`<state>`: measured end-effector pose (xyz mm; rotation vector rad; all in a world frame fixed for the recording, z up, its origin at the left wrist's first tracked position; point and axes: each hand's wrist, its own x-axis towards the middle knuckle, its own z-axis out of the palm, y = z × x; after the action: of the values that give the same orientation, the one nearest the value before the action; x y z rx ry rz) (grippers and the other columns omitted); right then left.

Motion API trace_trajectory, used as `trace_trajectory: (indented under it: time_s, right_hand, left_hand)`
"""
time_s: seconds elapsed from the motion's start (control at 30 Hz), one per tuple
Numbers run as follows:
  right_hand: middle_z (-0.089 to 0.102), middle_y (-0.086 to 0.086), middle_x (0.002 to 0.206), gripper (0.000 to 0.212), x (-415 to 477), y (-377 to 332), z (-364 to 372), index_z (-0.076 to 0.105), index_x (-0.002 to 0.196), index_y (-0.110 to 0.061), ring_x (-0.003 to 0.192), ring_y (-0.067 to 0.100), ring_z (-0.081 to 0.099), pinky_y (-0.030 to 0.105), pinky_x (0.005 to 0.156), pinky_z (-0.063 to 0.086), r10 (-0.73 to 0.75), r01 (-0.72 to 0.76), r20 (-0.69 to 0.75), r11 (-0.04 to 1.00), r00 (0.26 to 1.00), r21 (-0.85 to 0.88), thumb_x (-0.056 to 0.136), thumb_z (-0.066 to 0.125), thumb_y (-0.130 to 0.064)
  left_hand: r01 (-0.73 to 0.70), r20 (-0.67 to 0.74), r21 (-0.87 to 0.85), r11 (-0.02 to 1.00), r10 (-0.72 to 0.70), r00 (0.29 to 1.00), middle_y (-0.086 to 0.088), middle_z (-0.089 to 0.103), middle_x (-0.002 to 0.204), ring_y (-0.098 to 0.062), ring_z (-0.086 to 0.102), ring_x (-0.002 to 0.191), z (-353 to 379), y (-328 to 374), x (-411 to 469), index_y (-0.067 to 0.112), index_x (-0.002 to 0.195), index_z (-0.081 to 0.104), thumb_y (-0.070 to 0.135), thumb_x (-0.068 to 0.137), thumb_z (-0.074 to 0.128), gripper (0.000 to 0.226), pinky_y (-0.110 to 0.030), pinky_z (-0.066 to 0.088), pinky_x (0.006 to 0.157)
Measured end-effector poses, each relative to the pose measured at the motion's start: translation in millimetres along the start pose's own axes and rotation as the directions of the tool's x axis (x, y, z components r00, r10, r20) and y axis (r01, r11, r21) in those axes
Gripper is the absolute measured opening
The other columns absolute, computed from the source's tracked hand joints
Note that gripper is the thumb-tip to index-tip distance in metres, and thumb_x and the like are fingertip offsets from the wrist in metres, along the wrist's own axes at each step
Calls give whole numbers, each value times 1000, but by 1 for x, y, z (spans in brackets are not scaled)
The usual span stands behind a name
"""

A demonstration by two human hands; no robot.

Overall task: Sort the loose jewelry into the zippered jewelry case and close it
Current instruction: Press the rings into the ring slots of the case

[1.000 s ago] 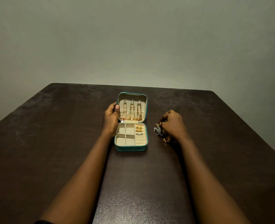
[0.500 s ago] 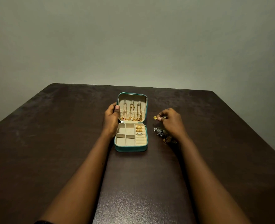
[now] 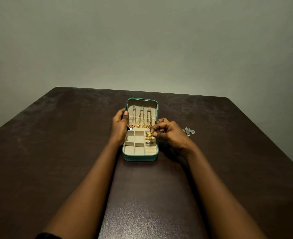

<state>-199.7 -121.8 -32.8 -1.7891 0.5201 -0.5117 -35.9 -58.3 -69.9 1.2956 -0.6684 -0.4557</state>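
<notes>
Case (image 3: 140, 158) stands open on the table (image 3: 70, 152) between my hands, lid upright. My left hand (image 3: 119, 129) grips the lid's left edge, thumb inside; my right hand (image 3: 170, 134) pinches a gold ring (image 3: 149, 134) over the far end of the tray's right-hand column. Silver jewelry (image 3: 189, 131) lies loose on the table just right of that hand.

open case (image 3: 139, 156) on table (image 3: 56, 152), brooch (image 3: 189, 131) right

One head view only: it looks forward and down from above and behind the left hand (image 3: 119, 128) and right hand (image 3: 170, 133), forearms (image 3: 90, 178) filling the foreground; table (image 3: 56, 152) and wall (image 3: 142, 40) lie beyond them.
</notes>
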Motion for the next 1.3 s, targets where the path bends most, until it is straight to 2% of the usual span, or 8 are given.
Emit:
trace_trajectory:
  time_s: [0.1,0.27,0.47,0.67,0.87,1.13,1.23,1.3]
  right_hand:
    - [44,-1,88,31,-2,-2,1,64,67,-14,88,10,46,26,87,47,0,1,-10,999,1000,54,78,58,14]
    - [46,0,89,29,-5,-3,2,66,67,-15,94,17,46,34,93,46,26,-25,-13,999,1000,37,77,60,12]
    - [47,2,92,23,-9,-9,2,66,73,-7,87,10,48,11,67,52,67,-69,31,996,997,50,79,57,13]
    - [51,0,77,16,-14,-11,-1,64,94,17,70,5,49,4,54,44,123,-115,53,984,991,-137,82,54,14]
    - [61,-2,68,13,-5,-6,2,70,86,2,68,6,54,19,67,46,226,-205,36,930,973,-304,83,59,7]
    - [60,-7,71,15,-1,-4,9,73,93,1,71,2,53,21,74,41,167,-154,-13,874,986,-462,81,65,2]
    - [64,-2,77,16,0,-4,10,73,93,0,67,-1,51,20,72,41,175,-162,-18,862,984,-480,81,64,2]
    - [64,-3,73,15,-1,-6,11,73,92,-1,64,-2,51,15,61,40,180,-171,-30,853,983,-494,80,65,2]
  left_hand:
    - [-1,-8,-9,1000,1,1000,0,61,89,-13,59,82,1,0,0,-1,118,51,11,101,32,28,-35,50,80]
    - [5,-1,-15,1000,-5,1000,0,61,91,-13,60,83,0,0,0,-4,119,49,11,101,32,29,-33,51,79]
    - [-1,0,-6,1000,1,1000,1,61,92,-11,59,84,0,0,0,-2,121,49,12,101,32,30,-28,51,77]
    - [10,-2,-10,1000,-10,1000,2,61,91,-10,60,83,0,0,0,-2,120,50,12,101,32,30,-27,52,75]
    - [14,-11,-2,1000,-14,1000,3,61,90,-10,60,83,1,1,-1,0,120,50,13,101,32,29,-27,51,75]
    - [21,-13,-21,1000,-22,1000,1,61,89,-12,59,83,0,2,-1,-1,120,50,11,101,32,29,-34,50,80]
    - [21,-16,-20,1000,-22,1000,1,61,89,-12,59,81,1,1,-1,-1,120,50,10,101,32,29,-32,50,78]
    - [20,-12,-11,1000,-20,1000,1,61,88,-12,59,81,1,1,-1,-2,119,50,10,101,32,29,-32,51,77]
